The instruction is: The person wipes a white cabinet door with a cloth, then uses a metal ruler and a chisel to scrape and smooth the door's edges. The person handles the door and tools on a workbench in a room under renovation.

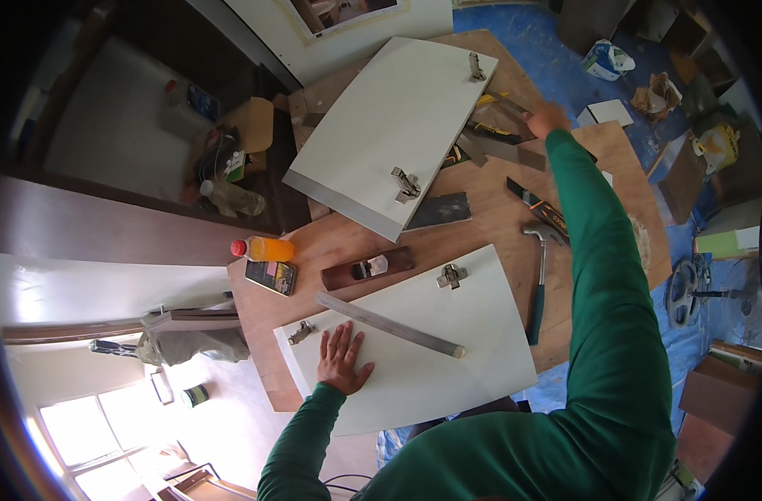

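Head view shows the left hand (344,359) pressed flat on the near white cabinet door (431,359), fingers spread wide and holding nothing. Just beyond its fingertips a long metal straightedge (391,325) lies slantwise across the panel; a hinge (301,332) sits just left of the fingers, another hinge (452,275) further ahead to the right. The right hand (546,118) stretches far across the wooden table (498,225) among tools beside a second white door (397,125); whether its fingers grip anything I cannot tell. A hammer (538,284) and wood plane (367,268) lie between both hands.
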{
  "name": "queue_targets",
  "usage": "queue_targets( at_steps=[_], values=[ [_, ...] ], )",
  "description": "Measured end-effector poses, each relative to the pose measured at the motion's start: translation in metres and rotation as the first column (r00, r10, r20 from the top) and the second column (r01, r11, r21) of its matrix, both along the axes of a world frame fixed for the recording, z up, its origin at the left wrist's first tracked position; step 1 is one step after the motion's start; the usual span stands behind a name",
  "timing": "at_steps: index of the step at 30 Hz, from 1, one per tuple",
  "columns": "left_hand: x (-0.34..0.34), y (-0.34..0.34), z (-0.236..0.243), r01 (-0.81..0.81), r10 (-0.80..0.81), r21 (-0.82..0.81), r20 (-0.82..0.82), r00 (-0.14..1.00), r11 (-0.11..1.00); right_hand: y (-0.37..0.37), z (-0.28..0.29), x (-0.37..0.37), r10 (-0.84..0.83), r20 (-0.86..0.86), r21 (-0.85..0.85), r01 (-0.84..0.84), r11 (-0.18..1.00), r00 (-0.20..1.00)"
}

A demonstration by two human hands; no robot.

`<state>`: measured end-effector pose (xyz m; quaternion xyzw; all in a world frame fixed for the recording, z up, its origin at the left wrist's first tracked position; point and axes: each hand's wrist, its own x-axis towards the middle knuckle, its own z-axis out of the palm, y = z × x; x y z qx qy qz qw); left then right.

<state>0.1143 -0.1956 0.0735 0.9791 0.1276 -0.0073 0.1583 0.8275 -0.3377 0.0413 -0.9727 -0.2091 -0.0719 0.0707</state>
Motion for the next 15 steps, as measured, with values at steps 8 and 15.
queue_targets(
  at_steps=[8, 15],
  values=[
    [0.000, 0.001, 0.001, -0.003, 0.004, 0.033, -0.006, 1.000, 0.999, 0.009, 0.070, -0.018, 0.155, -0.212, -0.149, -0.189, 0.971, 0.965],
    [-0.007, -0.001, 0.003, -0.028, 0.029, 0.056, -0.019, 0.999, 0.998, 0.020, 0.098, 0.018, 0.154, -0.021, -0.212, -0.155, 0.965, 0.988]
  ],
)
